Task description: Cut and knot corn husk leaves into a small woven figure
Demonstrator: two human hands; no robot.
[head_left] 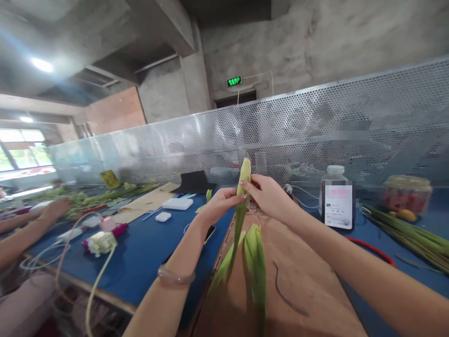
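A long green leaf, pale at its top like a corn husk [239, 220], stands nearly upright between my hands. My left hand [221, 200] pinches it from the left, just below the pale part. From the right, my right hand [262, 191] is closed on it slightly higher up. Another broad green leaf [255, 262] lies below on the brown cardboard [298, 276], close beside the hanging end of the held one. A thin dark strip [282, 292] curls on the cardboard to the right.
A phone [338, 205] leans against a clear bottle [335, 171]; a lidded jar [407, 192] and long green leaves [410, 231] are farther right. A white case [177, 203] and cabled adapter [100, 242] lie left. Another person's hand [56, 208] is far left. Behind stands a perforated metal screen [298, 121].
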